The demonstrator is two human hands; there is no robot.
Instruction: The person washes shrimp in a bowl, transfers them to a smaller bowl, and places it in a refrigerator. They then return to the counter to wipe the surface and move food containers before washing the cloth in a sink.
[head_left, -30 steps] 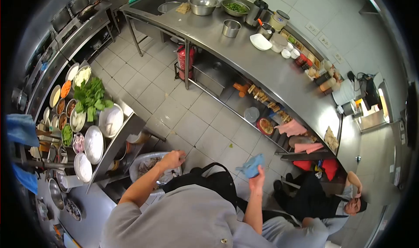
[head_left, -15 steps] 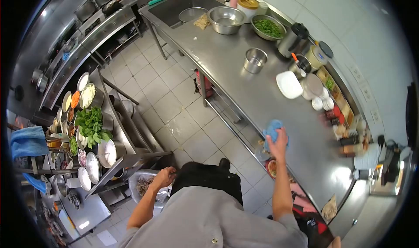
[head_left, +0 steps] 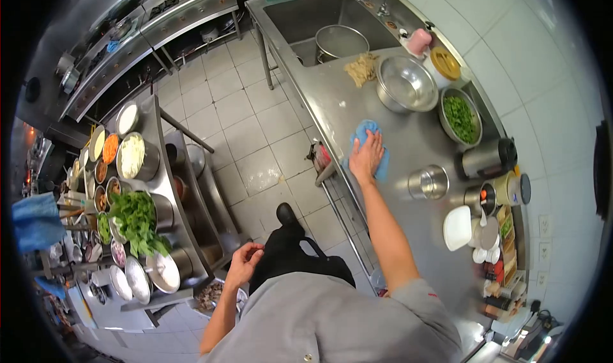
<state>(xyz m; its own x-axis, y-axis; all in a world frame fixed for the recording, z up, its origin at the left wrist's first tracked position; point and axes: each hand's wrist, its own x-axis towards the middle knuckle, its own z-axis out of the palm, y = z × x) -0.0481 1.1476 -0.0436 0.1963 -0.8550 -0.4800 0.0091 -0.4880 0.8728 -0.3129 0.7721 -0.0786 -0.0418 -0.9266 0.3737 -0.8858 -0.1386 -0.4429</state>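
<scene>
My right hand [head_left: 366,158] presses down on a blue cloth [head_left: 382,171] spread on the steel counter [head_left: 338,111], close to its front edge. The fingers lie over the cloth, which sticks out past them on both sides. Beyond the hand, a crumpled tan cloth [head_left: 362,69] and a large metal bowl [head_left: 407,84] sit by the sink [head_left: 300,15]. A small metal pot [head_left: 428,183] stands to the right of the cloth. Low beside my thigh, my left hand [head_left: 244,264] hangs with its fingers curled in and nothing visible in them.
Along the wall are a bowl of chopped greens [head_left: 460,119], a steel jug [head_left: 488,158] and a white dish [head_left: 457,227]. At left, a prep station holds leafy greens [head_left: 135,219] and several containers. A tiled floor [head_left: 255,165] runs between; stoves [head_left: 185,12] line the back.
My right hand has moved the blue cloth along the counter toward the sink, away from my body. My view has shifted forward, and a boot now shows ahead. My left hand stays low.
</scene>
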